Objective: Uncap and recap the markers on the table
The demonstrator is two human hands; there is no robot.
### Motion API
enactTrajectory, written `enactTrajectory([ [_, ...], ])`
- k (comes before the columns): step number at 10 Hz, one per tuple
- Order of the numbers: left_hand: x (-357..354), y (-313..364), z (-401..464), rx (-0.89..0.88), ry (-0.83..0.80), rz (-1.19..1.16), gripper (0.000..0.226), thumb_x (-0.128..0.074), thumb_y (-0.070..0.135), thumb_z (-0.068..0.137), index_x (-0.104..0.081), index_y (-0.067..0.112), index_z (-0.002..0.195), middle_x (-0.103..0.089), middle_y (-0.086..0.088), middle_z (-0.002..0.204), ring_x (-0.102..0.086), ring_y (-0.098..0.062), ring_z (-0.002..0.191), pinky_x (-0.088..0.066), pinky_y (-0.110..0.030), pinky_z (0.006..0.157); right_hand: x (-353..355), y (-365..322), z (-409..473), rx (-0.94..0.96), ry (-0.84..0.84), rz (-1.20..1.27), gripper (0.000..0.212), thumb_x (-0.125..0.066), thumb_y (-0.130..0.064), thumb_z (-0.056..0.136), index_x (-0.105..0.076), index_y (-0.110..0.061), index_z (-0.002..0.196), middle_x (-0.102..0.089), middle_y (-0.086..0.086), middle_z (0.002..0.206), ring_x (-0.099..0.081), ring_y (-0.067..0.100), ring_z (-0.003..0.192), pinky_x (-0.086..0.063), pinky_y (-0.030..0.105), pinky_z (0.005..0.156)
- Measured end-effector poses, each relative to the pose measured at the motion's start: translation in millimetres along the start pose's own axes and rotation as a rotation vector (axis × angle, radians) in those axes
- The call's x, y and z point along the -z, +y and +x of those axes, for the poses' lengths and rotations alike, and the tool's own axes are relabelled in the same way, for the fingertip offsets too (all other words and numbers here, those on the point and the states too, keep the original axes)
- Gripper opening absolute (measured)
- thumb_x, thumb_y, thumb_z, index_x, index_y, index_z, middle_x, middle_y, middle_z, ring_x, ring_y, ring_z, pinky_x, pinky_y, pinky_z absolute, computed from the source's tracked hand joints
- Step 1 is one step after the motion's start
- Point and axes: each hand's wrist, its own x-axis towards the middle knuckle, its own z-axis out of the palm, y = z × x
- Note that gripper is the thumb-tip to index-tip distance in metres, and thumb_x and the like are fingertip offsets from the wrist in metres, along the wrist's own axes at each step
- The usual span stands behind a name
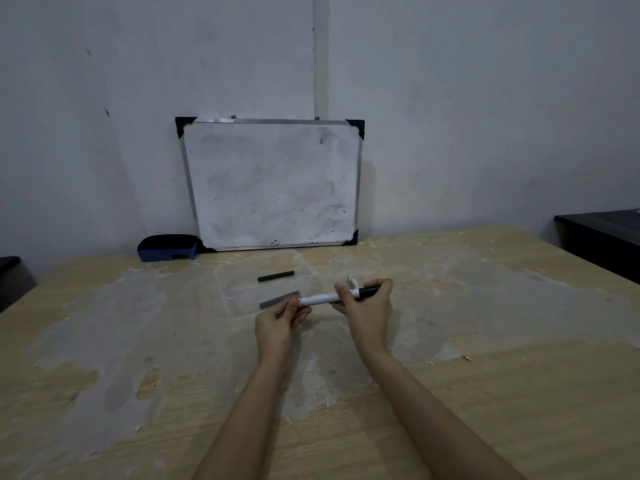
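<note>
I hold a white marker (320,299) level above the table, its black cap (367,292) pointing right. My left hand (278,320) pinches the white barrel's left end. My right hand (367,308) grips the cap end, fingers curled over it. The cap sits against the barrel; no gap shows. A second white marker (352,280) lies on the table just behind my right hand, mostly hidden. Two dark stick-like items lie on the table: one (276,275) farther back, one grey (277,300) just left of my left hand.
A small whiteboard (273,183) leans on the wall at the table's back edge. A blue eraser (168,248) sits to its left. The wooden table (485,375) is patchy and worn. Dark furniture (602,240) stands at the right.
</note>
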Motion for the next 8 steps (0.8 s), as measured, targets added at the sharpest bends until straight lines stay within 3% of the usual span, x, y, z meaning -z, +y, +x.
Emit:
enactTrajectory([
  [1, -2.2, 0.9, -0.1, 0.006, -0.002, 0.008, 0.025, -0.049, 0.002, 0.089, -0.058, -0.012, 0.109, -0.065, -0.006, 0.078, -0.068, -0.001, 0.055, -0.056, -0.008, 0.060, 4.1, -7.1, 5.5, 0.005, -0.051, -0.019, 0.037, -0.068, -0.001, 0.078, -0.035, -0.012, 0.089, -0.051, 0.002, 0.080, -0.062, 0.012, 0.070, -0.057, 0.015, 0.050],
  [2, -11.8, 2.4, -2.3, 0.049, -0.025, -0.028, 0.025, -0.047, 0.008, 0.092, -0.060, -0.009, 0.105, -0.066, -0.007, 0.079, -0.069, -0.005, 0.059, -0.056, -0.010, 0.060, 8.5, -21.8, 17.5, 0.123, -0.070, -0.163, 0.035, -0.070, -0.006, 0.078, -0.036, -0.011, 0.088, -0.047, -0.003, 0.075, -0.059, 0.004, 0.061, -0.055, 0.013, 0.050],
  [3, -19.0, 2.0, -4.3, 0.102, 0.025, -0.122, 0.022, -0.044, 0.011, 0.094, -0.057, -0.003, 0.105, -0.063, -0.008, 0.080, -0.064, -0.015, 0.072, -0.054, -0.008, 0.054, 13.8, -21.9, 21.0, 0.350, 0.020, -0.357, 0.032, -0.068, -0.007, 0.079, -0.038, -0.012, 0.084, -0.049, -0.001, 0.066, -0.052, 0.007, 0.055, -0.042, 0.009, 0.050],
  [4, -17.7, 1.0, -3.9, 0.114, 0.053, -0.177, 0.028, -0.043, 0.010, 0.094, -0.054, -0.011, 0.108, -0.063, -0.010, 0.081, -0.063, -0.018, 0.074, -0.055, -0.010, 0.053, 15.8, -2.9, 13.4, 0.425, -0.110, -0.591, 0.021, -0.061, -0.001, 0.083, -0.042, -0.008, 0.077, -0.050, 0.003, 0.061, -0.052, 0.006, 0.053, -0.041, 0.011, 0.051],
  [5, -17.9, 0.9, -4.9, 0.112, 0.026, -0.131, 0.025, -0.043, 0.010, 0.094, -0.057, -0.009, 0.105, -0.064, -0.012, 0.083, -0.063, -0.019, 0.075, -0.056, -0.011, 0.054, 10.3, 13.2, 9.6, 0.470, -0.277, -0.816, 0.009, -0.052, -0.001, 0.088, -0.050, -0.004, 0.080, -0.058, 0.017, 0.073, -0.060, 0.033, 0.074, -0.051, 0.043, 0.067],
  [6, -17.6, 1.3, -8.5, 0.073, 0.013, -0.005, 0.025, -0.042, 0.010, 0.094, -0.059, -0.004, 0.105, -0.065, -0.013, 0.087, -0.063, -0.016, 0.075, -0.055, -0.009, 0.055, 2.3, 11.8, 4.1, 0.418, -0.485, -1.168, 0.024, -0.038, -0.003, 0.093, -0.050, -0.002, 0.115, -0.056, 0.022, 0.125, -0.044, 0.037, 0.125, -0.038, 0.045, 0.104],
  [7, -16.7, 1.0, -6.9, -0.012, -0.014, 0.148, 0.026, -0.045, 0.013, 0.093, -0.059, -0.003, 0.108, -0.065, -0.010, 0.088, -0.061, -0.013, 0.076, -0.054, -0.016, 0.065, 1.8, 18.1, 1.9, 0.489, -0.530, -1.532, 0.030, -0.050, -0.019, 0.089, -0.058, -0.001, 0.112, -0.052, 0.023, 0.133, -0.039, 0.037, 0.132, -0.026, 0.062, 0.108],
  [8, -16.5, 5.4, -15.7, -0.175, 0.045, 0.308, 0.021, -0.050, 0.020, 0.091, -0.061, 0.006, 0.103, -0.066, -0.012, 0.094, -0.059, -0.015, 0.079, -0.049, -0.024, 0.069, 2.2, 19.1, -0.8, 0.401, -0.669, -1.603, 0.082, -0.013, -0.065, 0.081, -0.064, -0.004, 0.101, -0.046, 0.028, 0.137, -0.029, 0.043, 0.136, 0.001, 0.069, 0.104],
])
